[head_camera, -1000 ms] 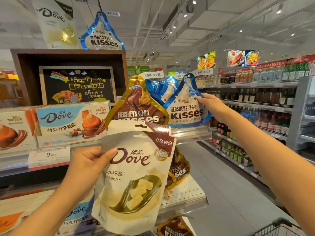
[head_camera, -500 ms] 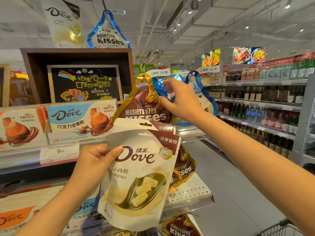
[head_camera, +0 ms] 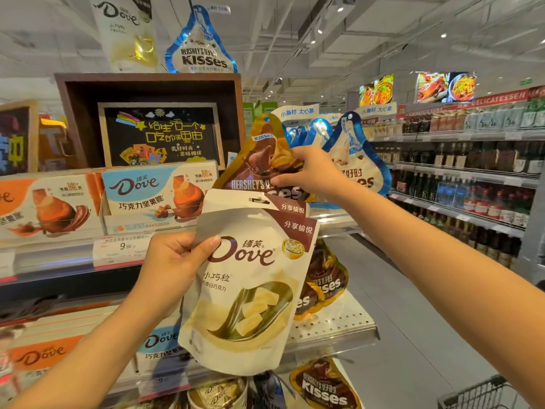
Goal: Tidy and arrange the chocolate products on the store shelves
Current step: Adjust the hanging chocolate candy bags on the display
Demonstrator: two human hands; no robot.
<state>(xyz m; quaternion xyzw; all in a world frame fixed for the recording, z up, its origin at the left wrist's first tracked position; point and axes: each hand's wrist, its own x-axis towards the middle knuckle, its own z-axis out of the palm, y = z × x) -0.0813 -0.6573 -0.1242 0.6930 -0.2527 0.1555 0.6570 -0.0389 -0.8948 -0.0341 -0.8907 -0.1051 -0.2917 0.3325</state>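
Observation:
My left hand point(head_camera: 174, 261) grips two white Dove pouches point(head_camera: 250, 287), one behind the other, by their upper left edge in front of the shelves. Behind them on the upper shelf stands a brown and gold Hershey's Kisses bag point(head_camera: 259, 163). My right hand point(head_camera: 309, 172) pinches that brown bag at its right side. A blue and white Kisses bag point(head_camera: 359, 160) stands just right of my right hand, with more blue bags behind it. Further brown Kisses bags point(head_camera: 324, 278) hang or stand on the shelf below.
Dove boxes point(head_camera: 153, 196) fill the upper shelf on the left, above a price tag rail point(head_camera: 124, 249). A perforated white shelf point(head_camera: 333, 326) lies below. A dark framed sign point(head_camera: 159, 134) stands behind. A cart's wire edge point(head_camera: 477, 394) sits bottom right; the aisle and bottle shelves run right.
My right hand left the blue Kisses bag, moved left and down, and now pinches the brown Kisses bag. My left hand keeps the Dove pouches in place.

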